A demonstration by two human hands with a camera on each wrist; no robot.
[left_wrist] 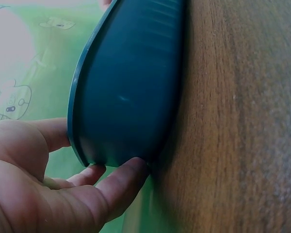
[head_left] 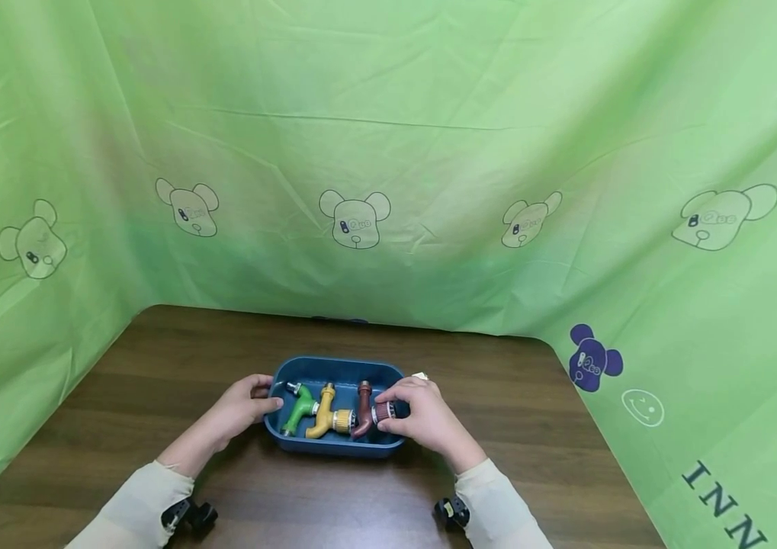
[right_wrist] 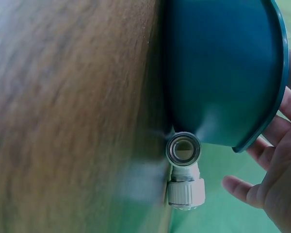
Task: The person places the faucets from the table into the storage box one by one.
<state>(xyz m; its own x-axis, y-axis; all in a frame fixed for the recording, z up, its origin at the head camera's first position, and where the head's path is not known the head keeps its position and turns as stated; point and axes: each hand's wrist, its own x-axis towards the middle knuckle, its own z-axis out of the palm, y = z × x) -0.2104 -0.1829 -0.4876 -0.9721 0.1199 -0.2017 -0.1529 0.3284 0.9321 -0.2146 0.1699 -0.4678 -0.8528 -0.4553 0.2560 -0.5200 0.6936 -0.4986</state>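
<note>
A blue oval tray [head_left: 340,364] sits on a dark wooden table [head_left: 148,366]. In it lie a green tap [head_left: 299,412], a yellow tap [head_left: 325,415] and a brown tap [head_left: 364,415] with a silver collar. My left hand [head_left: 240,408] grips the tray's left end, thumb on the rim. In the left wrist view the left hand [left_wrist: 48,194] curls round the tray's outer wall [left_wrist: 131,82]. My right hand [head_left: 425,419] reaches over the right end and pinches the brown tap's silver collar. The right wrist view shows the tray's wall [right_wrist: 218,68] with the right hand's fingers [right_wrist: 276,179] over its rim.
A small white pipe fitting [right_wrist: 184,170] lies on the table just outside the tray's right end; in the head view only a bit of the fitting [head_left: 419,376] shows behind my right hand. Green cloth [head_left: 388,152] with bear prints walls the table at the back and both sides.
</note>
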